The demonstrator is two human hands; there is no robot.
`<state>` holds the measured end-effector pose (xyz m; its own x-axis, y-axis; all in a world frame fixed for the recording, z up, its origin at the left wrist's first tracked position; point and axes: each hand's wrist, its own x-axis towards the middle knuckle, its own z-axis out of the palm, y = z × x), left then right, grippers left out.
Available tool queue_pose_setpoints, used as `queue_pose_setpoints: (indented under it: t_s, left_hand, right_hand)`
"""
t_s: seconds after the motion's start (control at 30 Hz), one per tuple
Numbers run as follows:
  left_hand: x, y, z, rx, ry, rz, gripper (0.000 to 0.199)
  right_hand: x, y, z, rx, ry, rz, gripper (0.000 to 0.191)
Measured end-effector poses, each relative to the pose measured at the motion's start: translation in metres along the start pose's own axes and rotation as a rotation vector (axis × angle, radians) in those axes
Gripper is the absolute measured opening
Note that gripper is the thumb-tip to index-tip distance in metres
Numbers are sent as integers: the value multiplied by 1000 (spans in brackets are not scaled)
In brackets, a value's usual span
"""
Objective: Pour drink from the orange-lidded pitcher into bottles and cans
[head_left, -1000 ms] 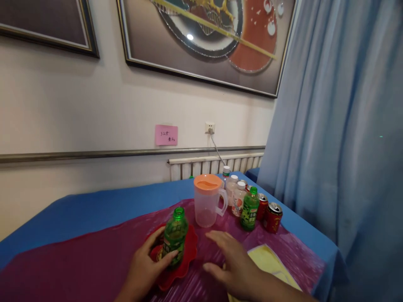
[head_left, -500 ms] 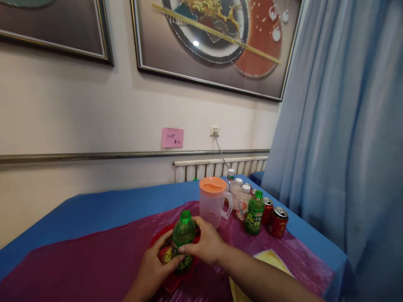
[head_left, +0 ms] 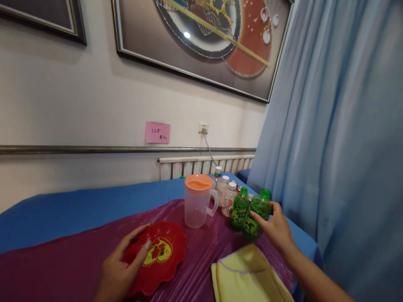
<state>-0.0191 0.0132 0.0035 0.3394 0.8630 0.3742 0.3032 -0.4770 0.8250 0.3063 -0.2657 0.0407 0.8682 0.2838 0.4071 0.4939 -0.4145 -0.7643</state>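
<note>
My right hand [head_left: 274, 224] grips a green plastic bottle [head_left: 257, 214] that has no cap. It is slightly tilted and close beside a second green bottle [head_left: 240, 208]. My left hand [head_left: 124, 256] is over the left side of a red scalloped plate [head_left: 171, 256] with a yellow printed picture. Its thumb and fingers are apart, with no bottle between them; whether they press on the rim, I cannot tell. A clear plastic pitcher [head_left: 194, 207] with an orange lid stands between the plate and the bottles.
White-capped bottles [head_left: 229, 198] stand behind the green ones, with cans partly hidden. A folded yellow cloth [head_left: 248, 277] lies at the front right. Purple plastic sheeting [head_left: 75, 268] covers part of the blue tablecloth [head_left: 103, 201]. A blue curtain [head_left: 330, 126] hangs at the right.
My right hand has carried the green bottle from the red plate rightward to the other bottles. My left hand has come off the bottle and shifted left. The view has turned right.
</note>
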Motion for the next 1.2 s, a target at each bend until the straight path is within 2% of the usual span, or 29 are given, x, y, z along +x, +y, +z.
queue_pose_setpoints:
  t_s: [0.13,0.3,0.43,0.53,0.6,0.67,0.73,0.8,0.87,0.93,1.03,1.2]
  left_hand:
    - [3,-5,4,34,1,5,54]
    - [3,-4,1,67,-18,-11,53]
    - [0,-1,1,38,-8,32,49]
    - [-4,0,4,-8,-18,83,45]
    - [-6,-1,5,-37,-11,93,43]
    - [-7,-2,7,-78,9,72,40]
    - [-6,-3,7,-151,37,22,40]
    - [-2,-6,6,-256,82,-69,40]
    - [5,-10,2,-342,144,-183,40]
    - [13,-17,-4,-363,207,-272,38]
    - [27,-29,-19,-336,292,-373,28]
    - [49,-47,-51,-288,416,-573,8]
  right_hand:
    - [3,28,15,-90,-7,53,63]
    - [-1,38,39,-153,-34,56,72]
    - [-4,47,46,-168,-25,67,77]
    - [-13,54,41,-185,86,-38,78]
    - [-29,56,37,-182,234,-171,77]
    - [-54,56,37,-117,282,-347,68]
    - [-84,57,47,-57,53,-564,49]
    - [-112,59,67,-77,-280,-748,40]
    - [-134,64,90,-138,-553,-809,40]
    - [-146,71,111,-222,-737,-780,45]
    - [-151,81,127,-314,-851,-703,43]
    - [-150,87,126,-324,-864,-700,42]
